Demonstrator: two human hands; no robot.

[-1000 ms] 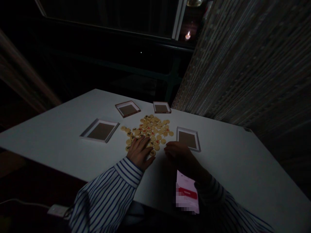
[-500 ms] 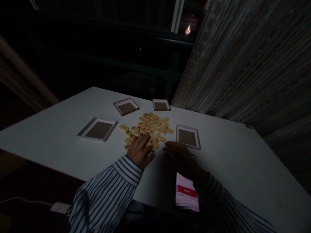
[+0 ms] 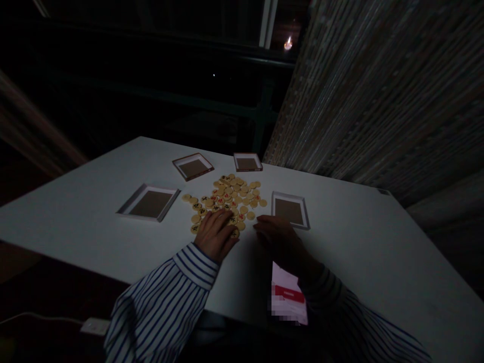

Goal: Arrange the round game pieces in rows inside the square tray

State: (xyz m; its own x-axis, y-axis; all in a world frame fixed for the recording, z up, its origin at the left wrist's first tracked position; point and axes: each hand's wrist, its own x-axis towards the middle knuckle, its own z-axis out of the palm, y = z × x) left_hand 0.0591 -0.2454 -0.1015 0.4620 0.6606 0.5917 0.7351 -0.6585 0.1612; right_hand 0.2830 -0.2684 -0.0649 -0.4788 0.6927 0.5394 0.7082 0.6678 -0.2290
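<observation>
Head: pieces seemingly under left fingers

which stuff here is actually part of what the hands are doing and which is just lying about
Likely in use:
- round pieces, marked red or black or showing no mark, heaped under and beyond the left hand; the right hand is beside them
- perhaps the four shallow trays around them

Seemingly just about:
- lit phone near the right forearm
- white block with a cord
</observation>
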